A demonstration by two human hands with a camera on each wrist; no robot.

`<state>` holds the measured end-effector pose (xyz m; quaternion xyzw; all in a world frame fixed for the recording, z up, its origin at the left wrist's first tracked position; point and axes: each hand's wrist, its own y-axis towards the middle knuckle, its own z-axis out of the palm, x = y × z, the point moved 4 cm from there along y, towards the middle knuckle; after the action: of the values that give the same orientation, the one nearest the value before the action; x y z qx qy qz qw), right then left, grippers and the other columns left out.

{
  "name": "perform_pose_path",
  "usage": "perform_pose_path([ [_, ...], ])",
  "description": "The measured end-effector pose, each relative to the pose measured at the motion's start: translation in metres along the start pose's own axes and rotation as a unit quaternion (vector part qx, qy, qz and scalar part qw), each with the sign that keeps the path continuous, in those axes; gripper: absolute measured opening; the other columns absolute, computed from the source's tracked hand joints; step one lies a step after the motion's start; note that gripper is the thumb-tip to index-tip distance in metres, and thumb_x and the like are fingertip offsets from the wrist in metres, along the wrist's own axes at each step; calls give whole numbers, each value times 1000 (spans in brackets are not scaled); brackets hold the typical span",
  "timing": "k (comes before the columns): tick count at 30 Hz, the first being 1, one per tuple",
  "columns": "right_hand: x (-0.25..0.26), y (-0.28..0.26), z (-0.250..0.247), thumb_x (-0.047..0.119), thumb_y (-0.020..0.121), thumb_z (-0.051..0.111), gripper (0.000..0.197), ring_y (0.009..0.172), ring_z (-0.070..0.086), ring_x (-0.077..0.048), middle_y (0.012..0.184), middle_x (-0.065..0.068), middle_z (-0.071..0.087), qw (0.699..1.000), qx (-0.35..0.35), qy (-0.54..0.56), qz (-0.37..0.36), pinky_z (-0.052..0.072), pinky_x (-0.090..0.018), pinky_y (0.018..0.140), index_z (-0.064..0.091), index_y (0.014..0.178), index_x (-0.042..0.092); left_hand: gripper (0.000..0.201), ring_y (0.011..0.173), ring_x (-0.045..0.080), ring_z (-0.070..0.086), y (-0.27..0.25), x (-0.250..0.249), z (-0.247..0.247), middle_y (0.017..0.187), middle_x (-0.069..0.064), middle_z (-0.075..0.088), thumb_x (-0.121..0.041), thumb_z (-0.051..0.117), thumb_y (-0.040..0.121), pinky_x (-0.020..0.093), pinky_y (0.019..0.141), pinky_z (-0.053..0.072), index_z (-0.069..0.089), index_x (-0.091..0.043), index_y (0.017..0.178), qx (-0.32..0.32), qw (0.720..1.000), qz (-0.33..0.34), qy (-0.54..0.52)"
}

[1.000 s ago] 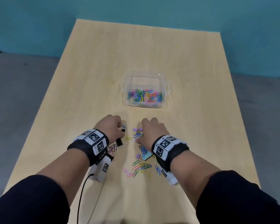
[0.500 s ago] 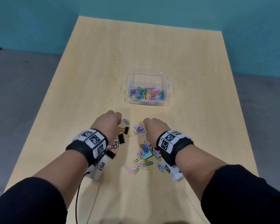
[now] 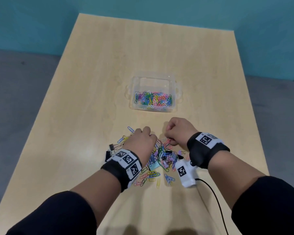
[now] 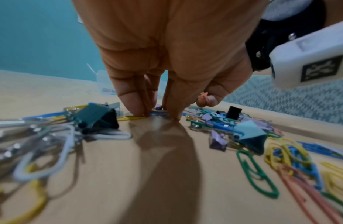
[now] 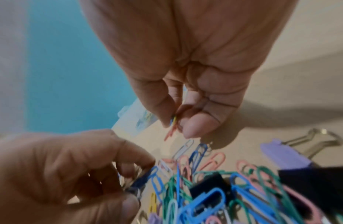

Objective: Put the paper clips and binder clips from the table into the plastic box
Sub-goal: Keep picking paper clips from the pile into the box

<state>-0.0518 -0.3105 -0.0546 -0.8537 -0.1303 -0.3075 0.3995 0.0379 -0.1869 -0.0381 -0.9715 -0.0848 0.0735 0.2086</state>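
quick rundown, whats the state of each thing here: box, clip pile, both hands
plastic box: lidless, upright on the table, part filled with coloured paper clips.
clip pile: paper and binder clips loose on the table, outside the box.
left hand: fingertips down in the pile, pinching clips.
right hand: pinching a few paper clips between thumb and finger.

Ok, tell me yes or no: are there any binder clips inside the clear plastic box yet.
No: the head view shows only coloured paper clips inside the clear plastic box.
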Motion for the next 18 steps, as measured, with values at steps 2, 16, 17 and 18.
perform_pose_path([
  [2, -5, 0, -9, -5, 77, 62, 19, 49, 58, -24, 67, -15, 59, 998, 3, 56, 18, 55, -41, 60, 55, 70, 11, 46, 99, 32, 45, 1, -2, -3, 115, 13, 42, 2, 55, 73, 35, 70, 38, 44, -7, 117, 3, 1000, 9, 13],
  [16, 41, 13, -47, -10, 82, 62, 22, 47, 55, -19, 65, -15, 53, 970, -6, 242, -20, 52, -27, 47, 52, 73, 8, 49, 104, 31, 43, -5, -5, 3, 117, 12, 41, 3, 49, 72, 39, 81, 43, 40, -7, 119, 35, 999, 15, 18],
  [17, 50, 18, -50, -9, 81, 63, 22, 47, 56, -19, 66, -15, 54, 974, -19, 223, -29, 54, -29, 49, 52, 73, 8, 48, 104, 31, 44, -5, -7, 3, 117, 13, 42, 3, 48, 73, 39, 81, 42, 40, -7, 119, 37, 999, 21, 25],
  [18, 58, 23, -52, -7, 80, 64, 21, 48, 57, -19, 68, -15, 55, 979, -34, 196, -36, 56, -31, 52, 52, 73, 9, 48, 104, 30, 45, -6, -8, 4, 117, 14, 43, 3, 46, 74, 40, 81, 41, 40, -6, 121, 38, 998, 29, 33],
])
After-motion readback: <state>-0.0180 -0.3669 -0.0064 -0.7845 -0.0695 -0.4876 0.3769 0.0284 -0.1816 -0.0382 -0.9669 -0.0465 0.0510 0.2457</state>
